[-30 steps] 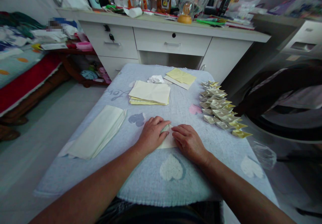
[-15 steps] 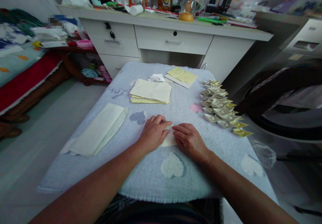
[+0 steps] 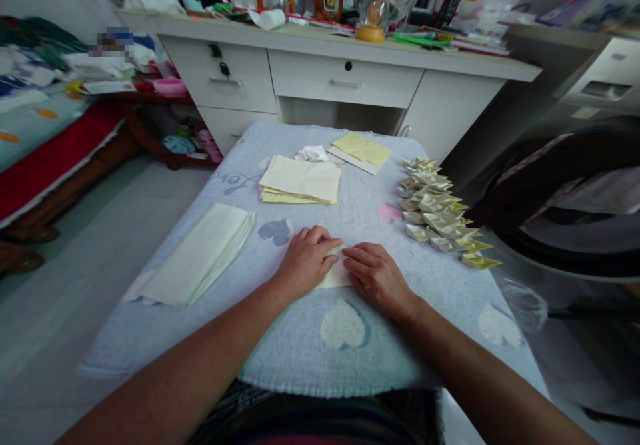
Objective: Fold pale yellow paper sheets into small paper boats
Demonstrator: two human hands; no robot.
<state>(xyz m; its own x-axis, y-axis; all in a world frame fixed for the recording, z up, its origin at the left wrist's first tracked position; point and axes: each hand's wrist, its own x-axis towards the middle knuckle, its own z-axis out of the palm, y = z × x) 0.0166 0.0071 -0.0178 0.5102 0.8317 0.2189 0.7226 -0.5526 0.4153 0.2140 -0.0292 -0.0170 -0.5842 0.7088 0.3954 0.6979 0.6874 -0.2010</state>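
A small pale sheet of paper (image 3: 336,275) lies on the cloth-covered table, partly folded at its far edge. My left hand (image 3: 309,258) grips its left side, thumb and forefinger closed on the folded edge. On the right side, my right hand (image 3: 375,273) has its fingers curled together and pressed on the paper. My hands cover much of the sheet. Beyond them lies a stack of cream and yellow paper (image 3: 300,179). Several folded paper boats (image 3: 435,211) stand in rows to the right.
A folded pale paper bundle (image 3: 197,255) lies at left. Crumpled white tissue (image 3: 312,153) and yellow sheets (image 3: 363,147) are farther back. A cluttered white desk (image 3: 345,85) stands behind the table, a front-loading washing machine (image 3: 600,91) at right, a bed (image 3: 45,145) at left.
My hands stay in almost the same place on the paper. The view has shifted very slightly; nothing else has visibly moved.
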